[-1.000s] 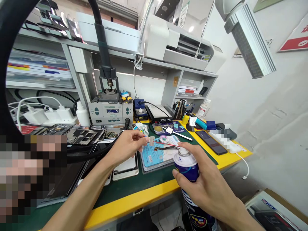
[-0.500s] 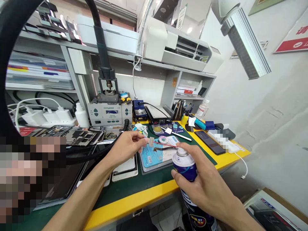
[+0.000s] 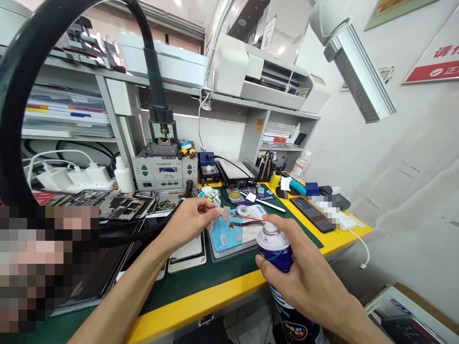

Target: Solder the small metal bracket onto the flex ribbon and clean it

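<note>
Between thumb and fingers, my left hand [image 3: 195, 217] pinches a small flat greyish metal piece [image 3: 225, 213] by its edge. My right hand [image 3: 304, 267] wraps round a dark blue and white spray can [image 3: 274, 246], its index finger on the nozzle. A thin red straw [image 3: 247, 217] runs from the nozzle toward the metal piece. Below it lies a blue and white booklet [image 3: 227, 236] in a clear sleeve. On that rest a dark flex cable [image 3: 247, 223] and a small round tin [image 3: 243, 210]. Whether spray is coming out cannot be seen.
A soldering station [image 3: 165, 169] stands at the back left, with a black hose looping forward. Phones and circuit boards [image 3: 118, 205] cover the left side. A dark phone [image 3: 311, 213] lies at the right. The table's yellow front edge [image 3: 201, 301] runs below my hands.
The view has shifted slightly. My hands, the metal piece and the spray can keep nearly the same positions relative to each other.
</note>
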Demonstrator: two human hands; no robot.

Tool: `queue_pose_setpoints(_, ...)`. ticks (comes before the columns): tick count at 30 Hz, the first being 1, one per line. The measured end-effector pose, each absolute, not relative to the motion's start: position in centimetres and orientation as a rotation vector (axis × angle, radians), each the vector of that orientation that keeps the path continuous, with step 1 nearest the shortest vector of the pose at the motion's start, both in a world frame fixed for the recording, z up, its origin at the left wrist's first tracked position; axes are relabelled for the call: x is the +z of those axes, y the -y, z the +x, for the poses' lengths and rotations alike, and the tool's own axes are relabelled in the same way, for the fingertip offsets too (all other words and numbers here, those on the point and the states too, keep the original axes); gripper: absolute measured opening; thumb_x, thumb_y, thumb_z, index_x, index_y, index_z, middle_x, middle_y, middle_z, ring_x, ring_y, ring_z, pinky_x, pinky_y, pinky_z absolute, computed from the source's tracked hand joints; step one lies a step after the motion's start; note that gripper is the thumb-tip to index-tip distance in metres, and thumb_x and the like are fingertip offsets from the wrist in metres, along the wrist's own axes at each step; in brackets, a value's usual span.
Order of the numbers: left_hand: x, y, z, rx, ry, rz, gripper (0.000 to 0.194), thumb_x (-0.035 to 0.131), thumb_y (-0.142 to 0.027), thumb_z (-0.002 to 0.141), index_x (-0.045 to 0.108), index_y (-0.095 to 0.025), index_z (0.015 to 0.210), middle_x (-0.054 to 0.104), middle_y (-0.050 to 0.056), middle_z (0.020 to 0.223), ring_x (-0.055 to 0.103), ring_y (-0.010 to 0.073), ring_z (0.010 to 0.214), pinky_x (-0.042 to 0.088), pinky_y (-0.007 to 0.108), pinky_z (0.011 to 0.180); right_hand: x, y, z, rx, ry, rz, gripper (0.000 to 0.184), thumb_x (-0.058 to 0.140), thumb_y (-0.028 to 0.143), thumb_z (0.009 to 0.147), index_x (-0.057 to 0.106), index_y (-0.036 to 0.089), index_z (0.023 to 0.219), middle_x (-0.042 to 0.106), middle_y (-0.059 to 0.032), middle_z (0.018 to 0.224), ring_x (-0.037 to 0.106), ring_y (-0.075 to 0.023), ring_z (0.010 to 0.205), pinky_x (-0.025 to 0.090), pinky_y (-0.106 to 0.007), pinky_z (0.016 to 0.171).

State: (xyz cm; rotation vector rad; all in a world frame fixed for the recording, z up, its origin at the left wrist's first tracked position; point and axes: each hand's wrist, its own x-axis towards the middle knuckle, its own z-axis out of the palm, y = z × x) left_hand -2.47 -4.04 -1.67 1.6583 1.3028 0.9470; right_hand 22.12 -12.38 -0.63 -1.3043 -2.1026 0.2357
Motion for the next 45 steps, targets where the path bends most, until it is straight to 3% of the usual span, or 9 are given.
queue_pose_setpoints(45,-1.17,4.2,-2.23,0.951,-1.332,1.633,0.038,0.064,-0.053,0.083,0.069,-0.015,0.084,0.062,0.0,0.059,0.046,0.0112,0.042,0.037,0.024,0.042,-0.65,12.36,22.17,0.266,2.135,-1.326,0.056,0.06,0.021,0.09,0.033,0.038,0.136,0.051,-0.006,0.132,0.06,-0.025,0.116,0.053,-0.044,0.095)
